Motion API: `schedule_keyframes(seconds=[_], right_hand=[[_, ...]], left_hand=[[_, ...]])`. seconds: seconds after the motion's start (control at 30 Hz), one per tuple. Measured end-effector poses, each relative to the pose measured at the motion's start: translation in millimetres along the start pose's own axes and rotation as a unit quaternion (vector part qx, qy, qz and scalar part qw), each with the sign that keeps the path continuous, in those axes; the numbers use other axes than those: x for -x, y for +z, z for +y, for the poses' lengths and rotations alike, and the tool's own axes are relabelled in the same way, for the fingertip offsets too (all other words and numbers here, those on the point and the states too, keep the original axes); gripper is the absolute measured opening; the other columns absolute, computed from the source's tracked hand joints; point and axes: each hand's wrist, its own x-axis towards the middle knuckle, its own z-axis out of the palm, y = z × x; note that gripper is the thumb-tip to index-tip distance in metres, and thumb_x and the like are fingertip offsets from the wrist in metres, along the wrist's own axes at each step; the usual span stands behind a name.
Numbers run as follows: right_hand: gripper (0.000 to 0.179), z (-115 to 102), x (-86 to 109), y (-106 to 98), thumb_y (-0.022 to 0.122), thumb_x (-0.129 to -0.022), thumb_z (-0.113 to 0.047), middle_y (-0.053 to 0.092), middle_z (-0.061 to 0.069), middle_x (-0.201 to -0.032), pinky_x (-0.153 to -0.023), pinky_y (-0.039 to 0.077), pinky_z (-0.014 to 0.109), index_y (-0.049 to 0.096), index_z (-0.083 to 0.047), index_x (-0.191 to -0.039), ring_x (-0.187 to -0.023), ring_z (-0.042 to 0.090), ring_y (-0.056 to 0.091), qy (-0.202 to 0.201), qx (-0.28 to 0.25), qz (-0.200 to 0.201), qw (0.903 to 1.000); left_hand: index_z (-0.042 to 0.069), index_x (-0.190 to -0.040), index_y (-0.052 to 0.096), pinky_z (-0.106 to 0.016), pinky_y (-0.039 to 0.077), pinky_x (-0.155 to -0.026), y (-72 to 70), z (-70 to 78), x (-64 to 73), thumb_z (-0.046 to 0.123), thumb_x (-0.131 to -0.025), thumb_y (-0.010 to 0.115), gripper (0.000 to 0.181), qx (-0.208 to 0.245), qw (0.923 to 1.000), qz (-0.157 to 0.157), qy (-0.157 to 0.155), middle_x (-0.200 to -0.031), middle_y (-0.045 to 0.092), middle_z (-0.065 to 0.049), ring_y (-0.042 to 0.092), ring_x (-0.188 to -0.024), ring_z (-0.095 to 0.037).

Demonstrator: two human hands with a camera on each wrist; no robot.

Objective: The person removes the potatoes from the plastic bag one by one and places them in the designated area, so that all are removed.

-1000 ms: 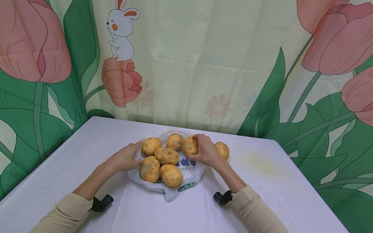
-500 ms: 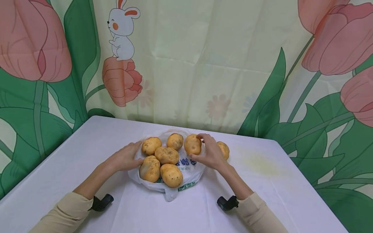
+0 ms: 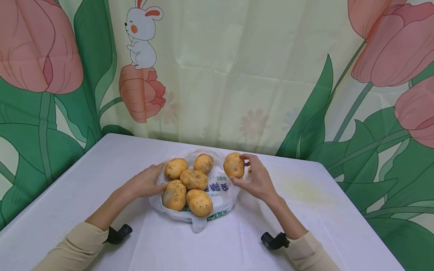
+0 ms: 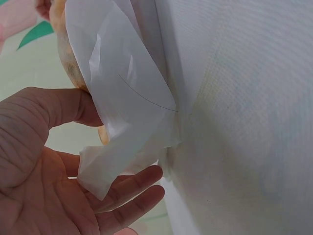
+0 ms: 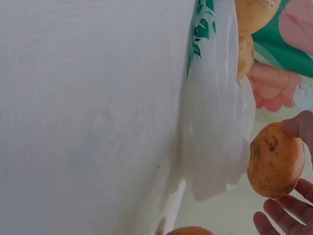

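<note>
My right hand (image 3: 255, 180) holds a potato (image 3: 234, 165) between thumb and fingers at the right rim of a white plastic bag (image 3: 225, 199). In the right wrist view this potato (image 5: 274, 161) is beside the bag's hanging edge. Several more potatoes (image 3: 194, 180) sit on the spread bag, toward its left side. At the bag's left edge rests my left hand (image 3: 145, 182), thumb near the front left potato (image 3: 174, 195). Its fingers are loosely extended in the left wrist view, with a flap of the bag (image 4: 122, 98) across them, partly hiding thumb and index finger.
Another potato (image 3: 249, 170) lies right of the bag, mostly hidden behind my right hand. A white cloth (image 3: 298, 222) covers the table. Behind it hangs a curtain (image 3: 217, 75) printed with tulips and a rabbit. Each wrist wears a small black camera (image 3: 118, 234).
My right hand has lifted the potato and carried it to the right, away from the others, uncovering more blue print on the bag. The left hand has stayed in place.
</note>
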Motion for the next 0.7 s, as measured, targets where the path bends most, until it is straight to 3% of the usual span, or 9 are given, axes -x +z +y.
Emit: schedule_keyframes(seconds=[0.23,0.5,0.7], right_hand=[[0.075,6,1.2,-13,0.087,-0.076,-0.022,0.058,0.015,-0.134,-0.089,0.052,0.053,0.050,-0.002,-0.138,-0.113,0.034,0.060,0.028,-0.017,0.022,0.9992],[0.073,13,0.5,-26,0.086,-0.078,-0.020,0.056,0.015,-0.135,-0.088,0.054,0.052,0.050,-0.001,-0.138,-0.112,0.033,0.059,0.048,-0.031,0.049,0.9972],[0.074,18,0.4,-34,0.086,-0.078,-0.020,0.055,0.016,-0.137,-0.086,0.054,0.051,0.049,0.000,-0.139,-0.112,0.035,0.059,0.046,-0.023,0.059,0.9969]], left_hand=[[-0.013,-0.153,0.030,-0.058,0.047,-0.101,0.6,0.2,0.4,0.021,-0.092,0.071,0.081,0.006,1.0000,0.000,0.001,-0.143,0.047,-0.037,0.051,-0.128,-0.045],[-0.014,-0.152,0.031,-0.055,0.050,-0.096,1.2,-0.7,-1.0,0.020,-0.091,0.071,0.081,0.001,1.0000,-0.001,-0.001,-0.141,0.048,-0.037,0.055,-0.120,-0.040],[-0.014,-0.152,0.031,-0.057,0.048,-0.098,0.9,-1.0,-1.2,0.021,-0.091,0.071,0.081,-0.001,1.0000,-0.001,-0.002,-0.142,0.048,-0.037,0.053,-0.125,-0.044]])
